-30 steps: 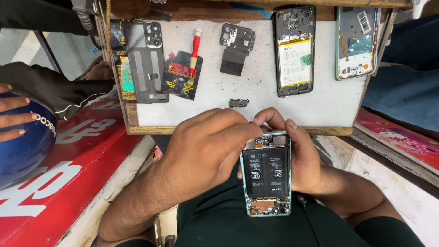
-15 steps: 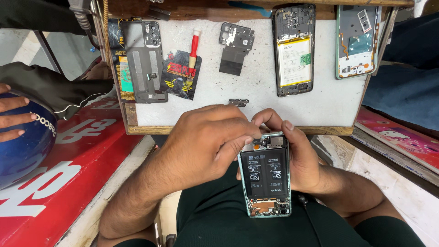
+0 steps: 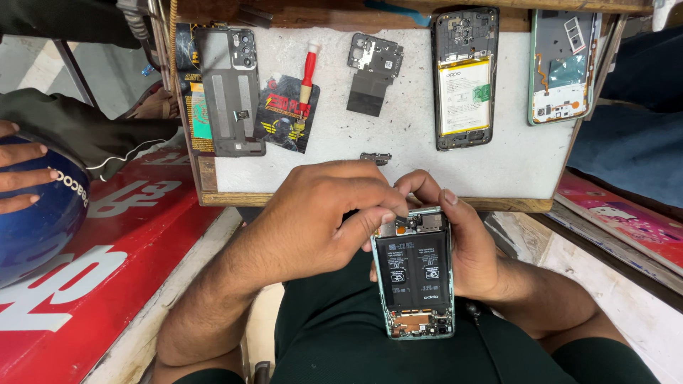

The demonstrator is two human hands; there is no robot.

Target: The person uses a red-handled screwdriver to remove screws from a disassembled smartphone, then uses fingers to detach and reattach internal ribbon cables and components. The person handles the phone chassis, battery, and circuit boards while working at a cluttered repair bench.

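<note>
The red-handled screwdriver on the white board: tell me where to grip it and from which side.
Grip the red handle, coming down from above with fingers across its width. The screwdriver lies flat, handle pointing away, its tip end resting on the dark printed packet. Both sides of the handle look clear; the left hand is nearer.

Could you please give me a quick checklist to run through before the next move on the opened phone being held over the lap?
1. Right hand cradles the opened phone firmly from the side: ok.
2. Left hand fingertips rest at the phone's top end: ok.
3. Whether anything is pinched between those fingertips: cannot tell.
4. Black battery in the phone sits flat in its frame: ok.
5. Red screwdriver lies on the white work board, within sight: ok.
6. Small loose part near the board's front edge lies apart from both hands: ok.
</note>
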